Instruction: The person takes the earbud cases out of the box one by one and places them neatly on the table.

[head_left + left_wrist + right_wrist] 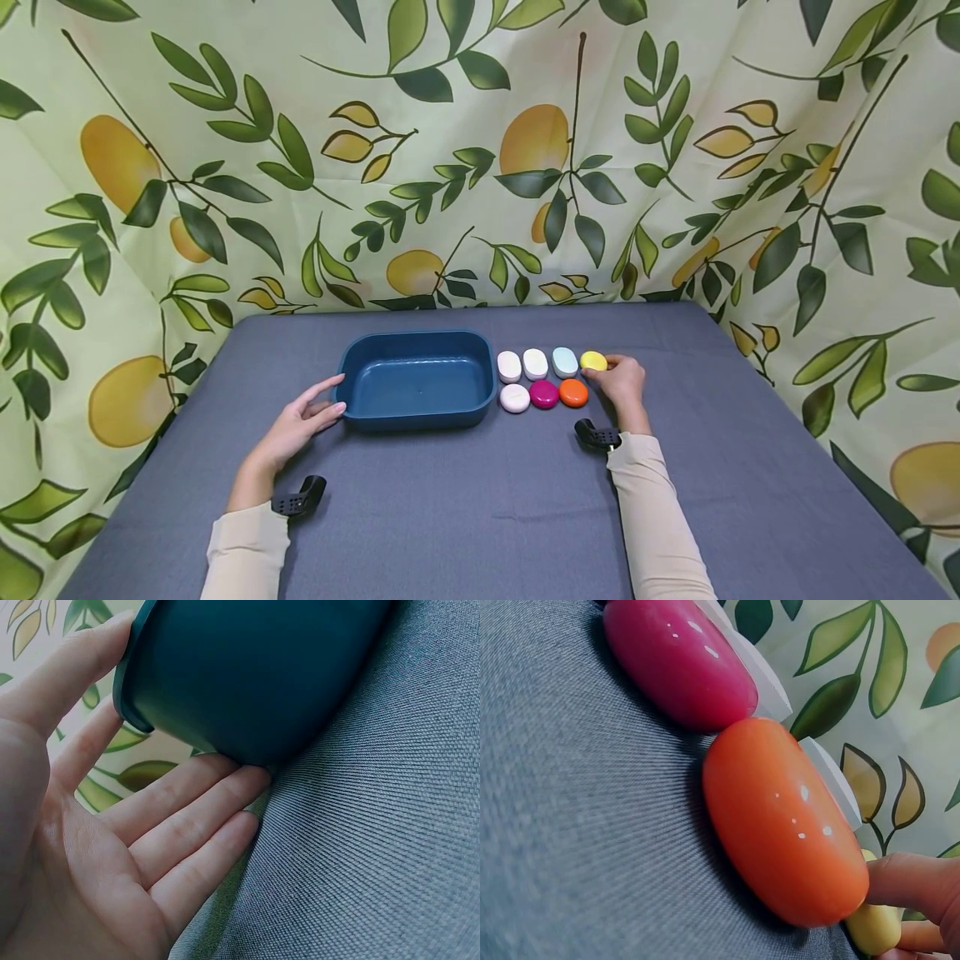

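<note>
At the left end of a dark blue plastic tub [420,422], my left hand [296,429] touches the rim with the thumb, its other fingers stretched toward the tub's end wall [247,682]. My right hand [624,385] pinches a yellow bar of soap [593,361] between thumb and fingers, at the right end of the back row. Beside it lies a light blue soap [565,362]. In front are an orange soap [573,393] and a magenta soap [543,394]. The right wrist view shows the orange soap [784,825] close up, partly hiding the yellow one [876,928].
Two whitish soaps [535,364] lie in the back row near the tub's right wall, and a pale pink soap [514,398] starts the front row. A grey-blue cloth [450,517] covers the table. Behind hangs a leaf-and-fruit patterned curtain [465,192].
</note>
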Tool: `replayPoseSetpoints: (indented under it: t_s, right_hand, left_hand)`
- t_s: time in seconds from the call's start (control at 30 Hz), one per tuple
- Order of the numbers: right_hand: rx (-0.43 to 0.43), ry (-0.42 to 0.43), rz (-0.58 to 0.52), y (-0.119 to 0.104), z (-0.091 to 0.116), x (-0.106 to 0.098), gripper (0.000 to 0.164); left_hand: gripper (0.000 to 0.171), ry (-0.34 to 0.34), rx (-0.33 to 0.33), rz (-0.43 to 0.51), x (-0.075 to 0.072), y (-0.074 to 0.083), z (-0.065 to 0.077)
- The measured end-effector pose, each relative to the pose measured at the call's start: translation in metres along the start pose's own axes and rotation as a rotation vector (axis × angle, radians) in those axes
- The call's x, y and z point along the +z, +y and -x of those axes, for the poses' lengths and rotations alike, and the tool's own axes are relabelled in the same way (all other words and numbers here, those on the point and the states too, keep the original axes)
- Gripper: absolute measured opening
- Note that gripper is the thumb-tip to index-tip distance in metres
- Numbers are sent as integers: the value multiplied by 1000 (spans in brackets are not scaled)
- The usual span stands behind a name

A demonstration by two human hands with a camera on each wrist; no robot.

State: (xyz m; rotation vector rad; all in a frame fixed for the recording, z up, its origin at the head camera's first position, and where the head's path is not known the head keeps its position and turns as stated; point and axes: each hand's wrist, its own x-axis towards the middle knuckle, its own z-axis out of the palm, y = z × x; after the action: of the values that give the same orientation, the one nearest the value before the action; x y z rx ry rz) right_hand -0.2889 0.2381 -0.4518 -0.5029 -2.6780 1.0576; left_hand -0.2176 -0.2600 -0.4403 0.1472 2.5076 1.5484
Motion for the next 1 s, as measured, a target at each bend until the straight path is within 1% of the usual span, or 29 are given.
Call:
replayPoseSetpoints:
  t_s: [0.2,0.53,0.73,1.0]
  right_hand:
    - [-1,-6,12,1,0,0,53]
    - [-9,-35,14,3,-1,-2,57]
    - [12,-56,4,3,2,-1,60]
    - [24,-60,-9,3,8,-1,58]
  left_hand:
    - [62,7,9,-4,0,-1,0]
    - [63,1,2,-14,0,0,-1]
    - [63,1,-8,-32,-3,0,2]
    - [62,7,-1,-61,-2,-4,7]
